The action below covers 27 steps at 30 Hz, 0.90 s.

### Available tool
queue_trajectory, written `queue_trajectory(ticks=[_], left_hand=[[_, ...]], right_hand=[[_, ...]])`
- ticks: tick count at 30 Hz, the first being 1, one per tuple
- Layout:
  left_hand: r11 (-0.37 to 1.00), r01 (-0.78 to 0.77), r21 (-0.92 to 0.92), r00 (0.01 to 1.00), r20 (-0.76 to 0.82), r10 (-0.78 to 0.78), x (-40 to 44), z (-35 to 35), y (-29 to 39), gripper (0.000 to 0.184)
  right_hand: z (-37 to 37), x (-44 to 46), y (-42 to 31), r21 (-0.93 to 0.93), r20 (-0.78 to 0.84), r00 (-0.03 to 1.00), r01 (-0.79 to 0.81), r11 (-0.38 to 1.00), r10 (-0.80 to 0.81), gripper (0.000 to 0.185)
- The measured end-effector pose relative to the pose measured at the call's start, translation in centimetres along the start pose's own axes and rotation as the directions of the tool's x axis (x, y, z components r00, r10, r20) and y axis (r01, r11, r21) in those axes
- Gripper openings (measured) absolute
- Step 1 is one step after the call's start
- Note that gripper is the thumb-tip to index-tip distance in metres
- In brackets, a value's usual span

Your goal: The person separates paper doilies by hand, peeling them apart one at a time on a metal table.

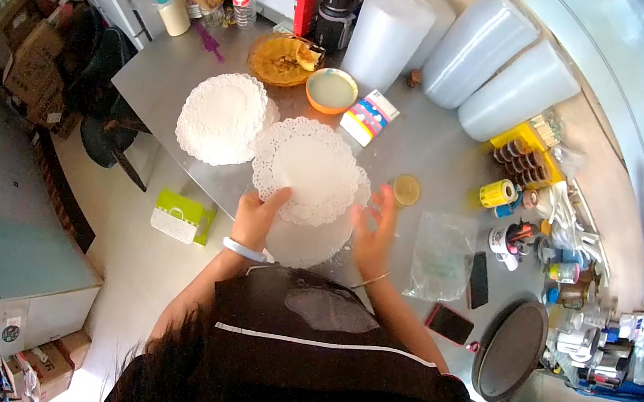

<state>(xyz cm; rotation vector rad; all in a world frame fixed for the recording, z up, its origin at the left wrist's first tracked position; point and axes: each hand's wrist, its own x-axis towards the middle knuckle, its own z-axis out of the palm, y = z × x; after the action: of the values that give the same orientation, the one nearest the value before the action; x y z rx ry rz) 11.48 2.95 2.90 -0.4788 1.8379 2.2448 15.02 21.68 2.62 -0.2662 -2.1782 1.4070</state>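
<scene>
A round white paper doily (307,165) with a lacy edge is pinched at its lower left by my left hand (259,218), thumb on top. Below it, more white paper (307,242) shows, lying close to my body. My right hand (374,230) is beside the right edge of the doilies, fingers apart and holding nothing; whether a fingertip touches the paper I cannot tell. To the left a thick stack of doilies (221,119) lies on the metal table (164,83). A small jar lid or dish (406,189) sits just beyond my right fingertips.
Behind the doilies stand an orange bowl (331,91) of pale liquid, an amber dish (277,59) and a small colourful box (370,118). Large plastic rolls (388,36) line the wall. At right are a clear bag (442,258), a phone (450,323) and a round dark tray (510,350).
</scene>
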Motion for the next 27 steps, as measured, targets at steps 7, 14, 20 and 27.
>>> queue_trajectory(ticks=[7, 14, 20, 27], left_hand=[[0.997, 0.030, -0.072, 0.990, 0.139, -0.020, -2.0, 0.0, 1.1, 0.023], [0.976, -0.005, -0.219, 0.992, 0.121, 0.032, -1.9, -0.3, 0.3, 0.025], [0.995, 0.078, -0.059, 0.990, 0.126, -0.070, -1.5, -1.0, -0.7, 0.026], [0.923, -0.254, 0.288, 0.937, -0.162, 0.308, -0.3, -3.7, 0.8, 0.016]], right_hand=[[-1.6, 2.1, 0.4, 0.256, 0.357, 0.799, -0.581, 0.772, 0.483, 0.051], [-1.4, 1.9, -2.0, 0.311, 0.482, 0.696, -0.703, 0.639, 0.532, 0.042], [-1.1, 2.2, -0.4, 0.368, 0.488, 0.730, -0.669, 0.646, 0.479, 0.034], [-3.2, 3.9, -0.7, 0.087, 0.154, 0.943, -0.309, 0.947, 0.294, 0.019]])
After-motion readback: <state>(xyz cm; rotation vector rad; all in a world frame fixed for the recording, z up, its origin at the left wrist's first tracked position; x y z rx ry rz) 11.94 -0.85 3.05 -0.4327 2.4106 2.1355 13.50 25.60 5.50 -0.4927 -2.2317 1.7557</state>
